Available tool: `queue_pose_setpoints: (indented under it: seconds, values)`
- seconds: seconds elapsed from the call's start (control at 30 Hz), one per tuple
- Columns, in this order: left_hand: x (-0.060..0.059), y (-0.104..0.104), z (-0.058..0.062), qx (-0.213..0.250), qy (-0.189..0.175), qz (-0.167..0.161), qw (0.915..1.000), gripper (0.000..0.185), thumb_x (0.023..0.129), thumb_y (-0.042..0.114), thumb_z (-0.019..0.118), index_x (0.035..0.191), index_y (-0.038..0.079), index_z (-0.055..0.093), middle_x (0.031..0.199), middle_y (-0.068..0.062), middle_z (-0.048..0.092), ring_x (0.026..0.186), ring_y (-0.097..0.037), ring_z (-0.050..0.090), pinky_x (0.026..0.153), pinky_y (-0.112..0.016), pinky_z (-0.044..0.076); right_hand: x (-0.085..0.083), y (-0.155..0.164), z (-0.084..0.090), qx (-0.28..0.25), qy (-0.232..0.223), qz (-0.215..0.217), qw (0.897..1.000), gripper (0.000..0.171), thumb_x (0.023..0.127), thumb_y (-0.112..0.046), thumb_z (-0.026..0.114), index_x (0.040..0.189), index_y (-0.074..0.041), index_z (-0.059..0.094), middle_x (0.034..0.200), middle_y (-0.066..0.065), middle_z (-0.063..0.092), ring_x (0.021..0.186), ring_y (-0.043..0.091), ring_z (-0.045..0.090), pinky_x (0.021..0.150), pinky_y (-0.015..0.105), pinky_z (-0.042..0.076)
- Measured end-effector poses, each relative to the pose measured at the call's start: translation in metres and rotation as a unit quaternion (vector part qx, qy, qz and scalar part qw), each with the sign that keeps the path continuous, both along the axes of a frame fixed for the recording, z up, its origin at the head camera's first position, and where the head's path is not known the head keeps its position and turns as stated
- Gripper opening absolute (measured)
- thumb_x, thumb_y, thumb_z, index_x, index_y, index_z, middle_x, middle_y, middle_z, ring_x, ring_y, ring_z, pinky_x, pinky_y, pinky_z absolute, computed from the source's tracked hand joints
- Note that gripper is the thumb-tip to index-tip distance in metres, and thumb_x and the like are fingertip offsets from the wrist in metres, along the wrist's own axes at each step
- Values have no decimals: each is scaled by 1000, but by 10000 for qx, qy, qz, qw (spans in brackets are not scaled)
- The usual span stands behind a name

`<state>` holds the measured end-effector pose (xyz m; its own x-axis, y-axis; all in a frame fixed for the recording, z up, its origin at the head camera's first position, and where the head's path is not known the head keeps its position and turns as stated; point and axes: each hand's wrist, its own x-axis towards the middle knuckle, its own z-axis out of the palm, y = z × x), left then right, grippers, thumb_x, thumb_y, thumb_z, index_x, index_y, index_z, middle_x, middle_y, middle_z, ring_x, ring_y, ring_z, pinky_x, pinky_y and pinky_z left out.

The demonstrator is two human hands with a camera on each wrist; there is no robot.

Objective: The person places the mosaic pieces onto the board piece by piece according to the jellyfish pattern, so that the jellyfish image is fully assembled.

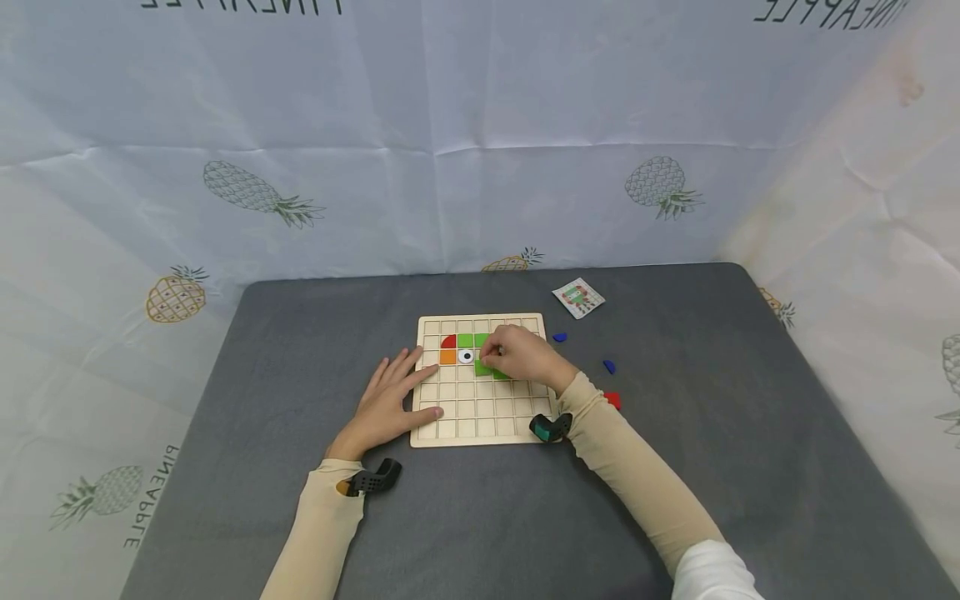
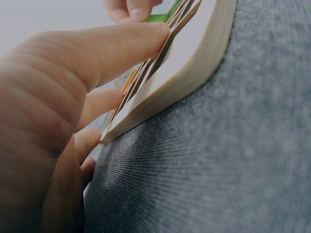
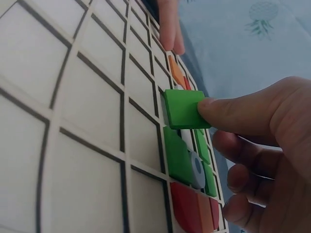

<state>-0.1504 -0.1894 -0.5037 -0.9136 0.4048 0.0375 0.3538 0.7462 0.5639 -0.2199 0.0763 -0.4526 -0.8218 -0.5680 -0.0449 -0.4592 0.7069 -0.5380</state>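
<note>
Surface: a dark grey fabric-covered surface [image 1: 675, 467], rounded at its far corners.
Room: a pale cloth backdrop printed with pineapples [image 1: 480, 167] hangs behind the far edge and down both sides.
Left hand: the left hand [image 1: 386, 402] lies flat at the left edge of the board, fingers straight and spread, holding nothing; its thumb rests on the board's near left part and its fingertips touch the left rim.
Board: a square pale wooden grid board [image 1: 480, 417] sits near the middle of the surface, nearer the far edge.
Placed tiles: in the board's far rows lie a red quarter-round tile [image 1: 448, 341], an orange square tile [image 1: 447, 357], a white round eye tile [image 1: 466, 357] and green squares.
Right hand: the right hand [image 1: 521, 357] reaches over the board's middle with curled fingers, pinching a green square wooden tile [image 3: 183, 108] by its edge; the tile is tilted just above a cell beside the placed green ones.
Right side: two blue pieces [image 1: 559, 337], a red piece [image 1: 613, 400] and a small printed card [image 1: 578, 297] lie off the board's right edge, the card nearest the far edge.
</note>
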Motion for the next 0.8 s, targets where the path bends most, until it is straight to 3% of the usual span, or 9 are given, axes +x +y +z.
queue_pose_setpoints:
  seconds: [0.27, 0.47, 0.8]
  values:
    - [1, 0, 0, 44, -27, 10, 10000, 73, 84, 59, 63, 146, 29, 41, 162, 2, 16, 151, -23, 7, 122, -47, -3, 1, -1, -7, 56, 30, -43, 10000, 8, 91, -19, 67, 88, -18, 74, 88, -4, 64, 73, 10, 52, 67, 26, 46]
    - [1, 0, 0, 47, -32, 18, 10000, 73, 84, 58, 64, 146, 29, 41, 162, 2, 16, 151, -23, 7, 122, -47, -3, 4, -3, -8, 300, 316, -48, 9990, 9, 91, -19, 66, 86, -18, 74, 82, -5, 60, 74, 10, 49, 69, 27, 44]
    - [0, -1, -1, 54, -28, 2, 10000, 72, 84, 59, 64, 146, 30, 41, 162, 3, 15, 151, -23, 7, 122, -47, -3, 5, -4, -9, 153, 441, 11, 9989, 10, 90, -16, 66, 82, -18, 73, 69, -8, 60, 62, 7, 50, 62, 24, 44]
